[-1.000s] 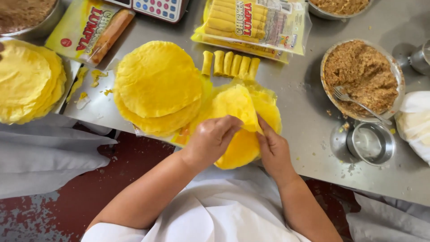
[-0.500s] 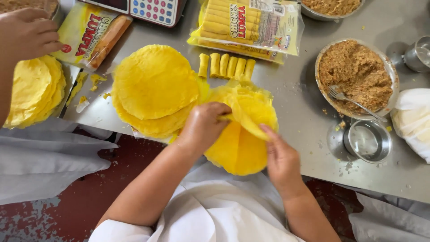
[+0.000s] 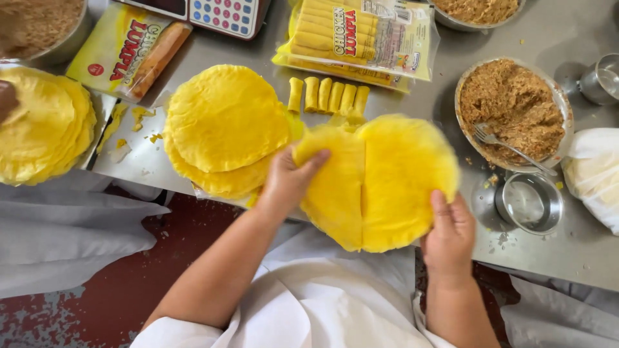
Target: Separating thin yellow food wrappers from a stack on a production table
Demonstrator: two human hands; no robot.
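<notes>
Between my two hands, just over the near edge of the steel surface [image 3: 213, 38], I hold the yellow wrappers [image 3: 380, 183]. My left hand [image 3: 287, 183] pinches the left sheet, thumb on top and fingers beneath; my right hand [image 3: 451, 232] pinches the lower right rim of the other sheet, thumb laid on its face. Half a second ago the sheets were one folded bunch with my left hand on top; now they are spread apart into two overlapping rounds, and my right hand has moved out to the right edge.

Just left of my left grip lies the stack of wrappers [image 3: 222, 129], touching the held sheets' left rim. Straight beyond the grip stands a row of five rolled pieces [image 3: 329, 95], and past them a clear packet of rolls [image 3: 361, 35]. Right of my right grip sits a small empty metal cup [image 3: 529, 203], with a bowl of brown filling [image 3: 512, 109] and a fork [image 3: 509, 147] beyond it. Far left, a second pile of wrappers [image 3: 42, 132] rests on a tray; another person's hand that reached above it earlier is now only a dark blur at the frame edge.
</notes>
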